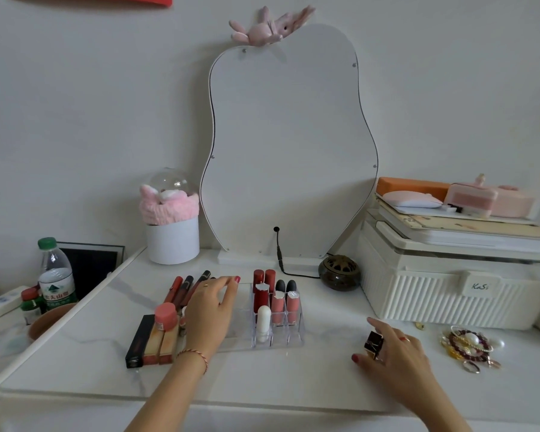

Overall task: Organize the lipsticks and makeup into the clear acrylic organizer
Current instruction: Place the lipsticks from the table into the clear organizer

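Resting on the left part of the organizer (296,333), the left hand (211,310) has fingers (231,283) straight and released, holding nothing. The right hand (398,357) pinches a black-and-gold lipstick (373,343) just above the worktop (293,375), well right of the organizer. Upright lipsticks (275,299) fill its right-hand slots; more makeup (159,332) lies loose just left of it.

single head cam, looks fwd & down at white tabletop (293,375), close range, facing the wall.
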